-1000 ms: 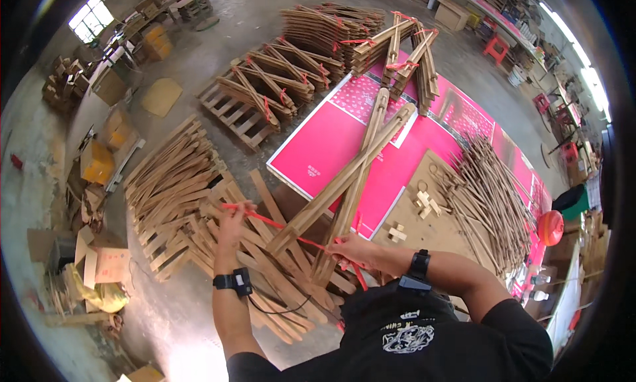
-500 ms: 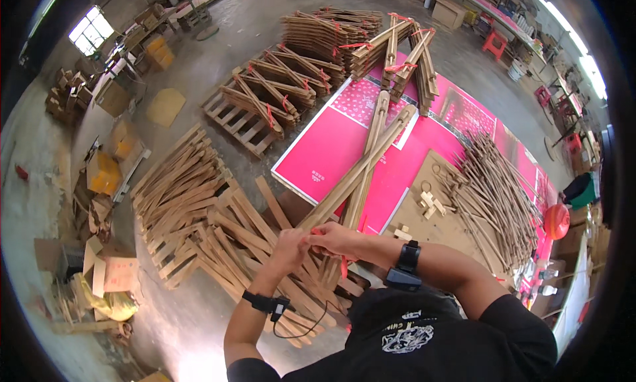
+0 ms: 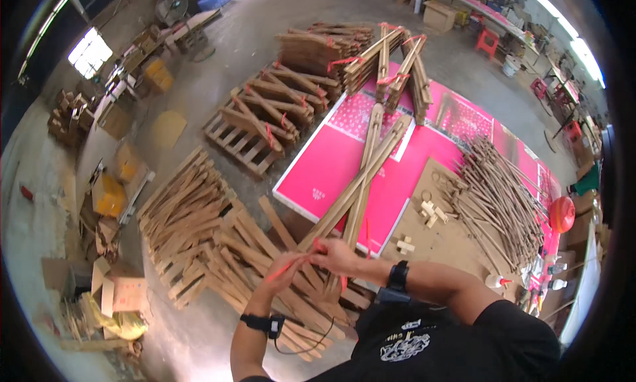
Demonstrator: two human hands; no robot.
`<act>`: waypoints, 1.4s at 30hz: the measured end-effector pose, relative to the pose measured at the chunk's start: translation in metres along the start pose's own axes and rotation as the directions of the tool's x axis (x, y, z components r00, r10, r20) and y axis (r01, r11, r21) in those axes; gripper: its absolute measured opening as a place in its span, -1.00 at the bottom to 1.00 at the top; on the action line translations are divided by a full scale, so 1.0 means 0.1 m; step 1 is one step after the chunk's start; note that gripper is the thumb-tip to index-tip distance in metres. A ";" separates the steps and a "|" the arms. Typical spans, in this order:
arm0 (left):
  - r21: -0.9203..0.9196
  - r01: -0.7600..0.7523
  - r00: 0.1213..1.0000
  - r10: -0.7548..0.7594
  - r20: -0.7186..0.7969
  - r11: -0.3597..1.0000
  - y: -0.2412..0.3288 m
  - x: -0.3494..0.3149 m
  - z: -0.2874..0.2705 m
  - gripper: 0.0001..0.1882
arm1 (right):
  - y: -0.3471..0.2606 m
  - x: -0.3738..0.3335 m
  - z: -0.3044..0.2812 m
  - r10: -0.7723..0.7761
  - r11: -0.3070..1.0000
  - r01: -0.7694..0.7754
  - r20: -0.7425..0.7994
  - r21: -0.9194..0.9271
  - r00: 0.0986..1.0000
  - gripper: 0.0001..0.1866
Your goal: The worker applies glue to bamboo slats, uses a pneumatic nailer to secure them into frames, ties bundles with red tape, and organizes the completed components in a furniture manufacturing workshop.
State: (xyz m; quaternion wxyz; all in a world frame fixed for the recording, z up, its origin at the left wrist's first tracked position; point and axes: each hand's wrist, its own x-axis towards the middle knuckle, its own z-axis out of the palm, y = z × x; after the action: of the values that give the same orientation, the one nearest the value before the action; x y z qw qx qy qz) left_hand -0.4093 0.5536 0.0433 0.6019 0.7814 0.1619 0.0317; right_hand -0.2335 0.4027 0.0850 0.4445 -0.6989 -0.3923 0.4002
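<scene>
My left hand (image 3: 285,271) is closed, and a red tie strip (image 3: 281,270) runs across it toward the other hand. Close beside it, my right hand (image 3: 333,257) pinches the same red strip between its fingertips. Both hands are over the near ends of two crossed bundles of long wooden slats (image 3: 353,187), which lie on the pink-covered table (image 3: 309,163). The near bundle ends are partly hidden by my hands. More red shows just below my right hand.
Loose slats (image 3: 192,216) are heaped on the left. Tied slat bundles (image 3: 278,94) sit on a pallet (image 3: 232,143), with others (image 3: 397,64) at the table's far end. Thin sticks (image 3: 500,196), small pale wooden blocks (image 3: 432,213) and a red ball-shaped object (image 3: 562,214) are on the right.
My hands have moved slightly apart, and a longer length of red strip now shows across my left hand. The view has shifted a little; the slats look unmoved.
</scene>
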 end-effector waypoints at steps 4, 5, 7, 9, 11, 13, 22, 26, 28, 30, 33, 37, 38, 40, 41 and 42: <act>-0.213 0.096 0.995 -0.089 0.041 0.972 -0.23 -0.14 -0.06 -0.77 | -0.02 -0.08 0.06 0.169 0.981 -0.150 0.153 -0.125 0.974 -0.78; -0.219 0.159 0.987 -0.157 0.024 0.963 -0.23 -0.16 -0.06 -0.78 | -0.22 -0.14 0.02 0.213 0.969 -0.184 0.181 -0.163 0.960 -0.77; -0.227 0.202 0.979 -0.195 0.052 0.953 -0.05 -0.07 -0.05 -0.79 | 0.12 -0.13 0.11 0.063 0.995 -0.043 0.224 -0.095 0.973 -0.71; -0.240 0.261 0.965 -0.258 0.045 0.935 -0.06 -0.14 -0.03 -0.80 | 0.14 -0.08 0.17 0.075 0.993 -0.041 0.313 -0.114 0.947 -0.69; -0.131 0.236 0.965 -0.248 -0.085 0.963 -0.14 -0.18 -0.02 -0.82 | 0.13 -0.01 0.18 0.166 0.983 -0.121 0.382 -0.140 0.909 -0.71; 0.306 -0.029 0.993 0.061 -0.097 0.952 0.13 -0.08 -0.11 -0.82 | 0.10 0.01 0.12 0.173 0.983 -0.149 0.299 -0.103 0.938 -0.72; 0.820 -0.397 0.745 0.667 0.024 0.413 -0.01 -0.13 0.02 -0.65 | 0.47 0.28 0.41 -0.192 0.981 0.193 0.123 -0.002 0.974 -0.70; 0.774 -0.385 0.710 0.697 -0.100 0.503 -0.09 -0.10 0.07 -0.71 | 0.43 0.27 0.40 -0.208 0.949 0.253 0.232 -0.185 0.950 -0.78; 0.744 -0.364 0.716 0.679 -0.161 0.560 -0.15 -0.10 0.07 -0.74 | 0.31 0.30 0.29 -0.135 0.951 0.210 0.306 -0.227 0.942 -0.79; 0.771 -0.296 0.688 0.686 -0.238 0.564 -0.23 -0.13 0.11 -0.73 | 0.22 0.31 0.20 -0.156 0.875 0.285 0.328 -0.392 0.932 -0.79; 0.741 -0.262 0.729 0.630 -0.268 0.618 -0.24 -0.10 0.10 -0.71 | 0.08 0.17 0.07 -0.212 0.901 0.276 0.217 -0.334 0.953 -0.82; 0.663 -0.149 0.792 0.490 -0.365 0.734 -0.10 -0.17 -0.05 -0.81 | 0.16 0.13 0.05 -0.187 0.841 0.297 0.272 -0.453 0.944 -0.77; 0.598 -0.039 0.835 0.354 -0.420 0.800 -0.20 -0.21 -0.12 -0.85 | 0.13 0.11 0.05 -0.183 0.844 0.306 0.300 -0.440 0.936 -0.77; 0.521 0.081 0.859 0.205 -0.469 0.849 -0.29 -0.32 -0.20 -0.88 | 0.09 0.06 -0.02 -0.083 0.751 0.307 0.377 -0.585 0.923 -0.78; 0.420 0.124 0.859 0.115 -0.500 0.899 -0.31 -0.35 -0.21 -0.90 | 0.12 0.03 -0.03 -0.079 0.698 0.342 0.407 -0.630 0.910 -0.79; 0.314 0.164 0.853 0.025 -0.521 0.935 -0.33 -0.38 -0.23 -0.89 | 0.13 0.01 -0.02 -0.079 0.695 0.347 0.413 -0.629 0.907 -0.79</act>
State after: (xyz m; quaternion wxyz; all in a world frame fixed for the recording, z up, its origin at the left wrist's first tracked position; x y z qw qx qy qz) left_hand -0.4577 0.5712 0.0241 0.3896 0.8311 0.3491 0.1888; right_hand -0.2288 0.3989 0.0729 0.1178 -0.6779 -0.6657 0.2889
